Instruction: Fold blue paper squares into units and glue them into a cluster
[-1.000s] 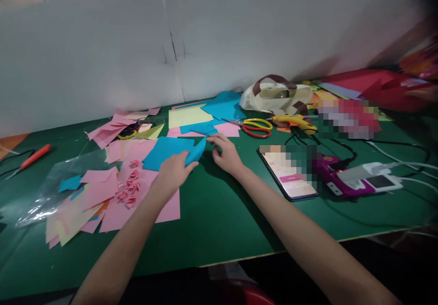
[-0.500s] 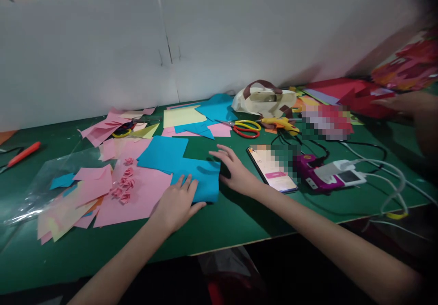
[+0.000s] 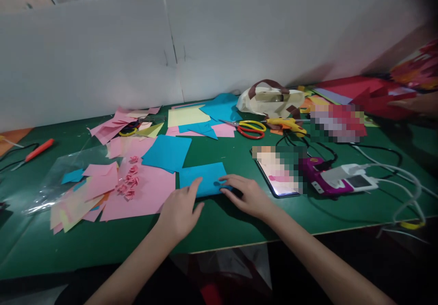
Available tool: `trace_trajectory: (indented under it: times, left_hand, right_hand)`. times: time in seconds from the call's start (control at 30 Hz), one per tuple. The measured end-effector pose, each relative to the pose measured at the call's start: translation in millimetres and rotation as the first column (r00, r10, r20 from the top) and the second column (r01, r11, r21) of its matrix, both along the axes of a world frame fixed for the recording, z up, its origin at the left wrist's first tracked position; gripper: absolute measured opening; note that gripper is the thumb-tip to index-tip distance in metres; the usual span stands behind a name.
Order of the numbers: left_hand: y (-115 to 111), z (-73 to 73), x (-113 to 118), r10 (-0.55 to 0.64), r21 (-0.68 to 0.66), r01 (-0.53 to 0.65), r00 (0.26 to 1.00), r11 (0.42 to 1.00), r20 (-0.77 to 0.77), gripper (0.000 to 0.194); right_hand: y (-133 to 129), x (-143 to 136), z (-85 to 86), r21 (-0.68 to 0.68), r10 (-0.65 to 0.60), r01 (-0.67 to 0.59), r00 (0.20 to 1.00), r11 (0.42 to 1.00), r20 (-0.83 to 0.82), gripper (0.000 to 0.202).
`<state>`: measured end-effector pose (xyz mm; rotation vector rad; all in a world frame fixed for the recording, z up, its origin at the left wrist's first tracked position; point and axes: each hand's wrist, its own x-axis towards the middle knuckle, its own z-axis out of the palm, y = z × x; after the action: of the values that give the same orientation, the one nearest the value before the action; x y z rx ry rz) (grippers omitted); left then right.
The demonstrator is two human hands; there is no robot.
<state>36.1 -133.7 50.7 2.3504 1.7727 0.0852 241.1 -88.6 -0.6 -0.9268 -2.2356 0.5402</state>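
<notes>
A folded sheet of blue paper (image 3: pixel 201 176) lies on the green table in front of me. My left hand (image 3: pixel 181 209) rests at its near left edge, fingers stretched out and thumb spread away. At the near right corner, my right hand (image 3: pixel 248 196) has its fingertips over the paper and its thumb just below them, closed about the edge. Just behind lies a second blue sheet (image 3: pixel 167 152), partly over a large pink sheet (image 3: pixel 150 195). Several small pink paper roses (image 3: pixel 132 177) sit on the pink sheet.
Paper scraps (image 3: pixel 75 204) and a clear plastic bag (image 3: pixel 44 181) lie left. Behind are scissors (image 3: pixel 251 130), a yellow glue gun (image 3: pixel 287 124) and a cream bag (image 3: pixel 260 102). A phone (image 3: pixel 280 177) and purple power strip (image 3: pixel 328 181) with cables lie right. Another person's hand (image 3: pixel 415 104) is far right.
The blue paper before me is now folded smaller and flatter. My right hand has gone from spread beside it to closed at its near right corner; my left hand has slid toward the near edge.
</notes>
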Motion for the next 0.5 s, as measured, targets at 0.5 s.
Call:
trace_trajectory:
  times: [0.5]
  left_hand:
    - [3,-33.9,13,-0.073,0.219,0.08,0.996,0.972,-0.042,0.037]
  right_hand:
    - [51,-18,12.5,-0.176,-0.109,0.147,0.972,0.973,0.208,0.024]
